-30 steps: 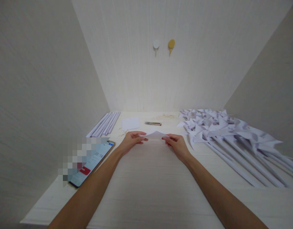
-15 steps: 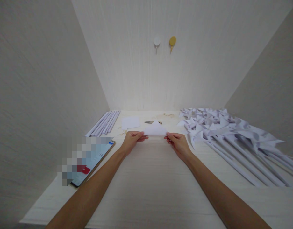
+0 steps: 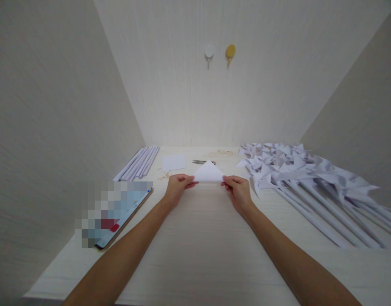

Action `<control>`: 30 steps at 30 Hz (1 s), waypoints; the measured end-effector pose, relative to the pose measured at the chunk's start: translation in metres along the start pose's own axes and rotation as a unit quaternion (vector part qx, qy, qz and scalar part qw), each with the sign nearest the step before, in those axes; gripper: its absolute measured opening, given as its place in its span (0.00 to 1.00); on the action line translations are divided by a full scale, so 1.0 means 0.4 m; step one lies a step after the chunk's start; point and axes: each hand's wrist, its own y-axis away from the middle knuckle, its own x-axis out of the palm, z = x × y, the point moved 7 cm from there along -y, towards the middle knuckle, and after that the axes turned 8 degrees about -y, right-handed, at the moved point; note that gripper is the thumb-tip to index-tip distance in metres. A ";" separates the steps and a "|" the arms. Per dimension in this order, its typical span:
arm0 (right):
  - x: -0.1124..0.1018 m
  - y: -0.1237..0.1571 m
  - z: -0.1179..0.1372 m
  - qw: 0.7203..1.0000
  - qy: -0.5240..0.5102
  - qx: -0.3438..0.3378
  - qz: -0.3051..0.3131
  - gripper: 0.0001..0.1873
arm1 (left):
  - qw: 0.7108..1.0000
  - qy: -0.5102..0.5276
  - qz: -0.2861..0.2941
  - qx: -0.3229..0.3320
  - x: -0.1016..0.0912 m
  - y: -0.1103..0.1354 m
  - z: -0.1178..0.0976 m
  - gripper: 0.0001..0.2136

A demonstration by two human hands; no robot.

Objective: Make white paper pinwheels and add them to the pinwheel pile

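Note:
A white paper folded into a triangle (image 3: pixel 208 173) stands tilted up above the pale table (image 3: pixel 202 246), its peak pointing away from me. My left hand (image 3: pixel 178 188) pinches its left corner and my right hand (image 3: pixel 237 191) pinches its right corner. Both hands are closed on the paper, fingertips facing each other. Just behind the paper lie small scissors (image 3: pixel 200 162), partly hidden by it, and a flat white paper square (image 3: pixel 174 162).
A bundle of rolled white paper sticks (image 3: pixel 138 163) lies at the back left. A phone (image 3: pixel 119 214) rests at the left edge. Several white paper pinwheels on sticks (image 3: pixel 304 174) cover the right side. Two hooks (image 3: pixel 219 52) hang on the back wall.
The folded paper has been raised from lying nearly flat to standing up as a clear triangle. Both hands stayed at its corners, shifting slightly up and away.

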 end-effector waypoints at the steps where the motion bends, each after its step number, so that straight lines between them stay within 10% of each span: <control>1: -0.001 0.001 0.001 1.000 0.002 -0.003 -0.004 0.10 | 1.000 0.001 -0.002 0.002 0.001 0.000 0.000 0.11; 20: 0.001 0.006 0.005 0.999 -0.030 -0.028 -0.022 0.11 | 0.997 -0.044 -0.032 0.057 0.007 0.023 -0.028 0.10; 30: 0.061 0.043 -0.035 0.992 -0.107 0.071 0.008 0.18 | 0.998 -0.053 0.001 0.038 0.068 0.057 -0.012 0.09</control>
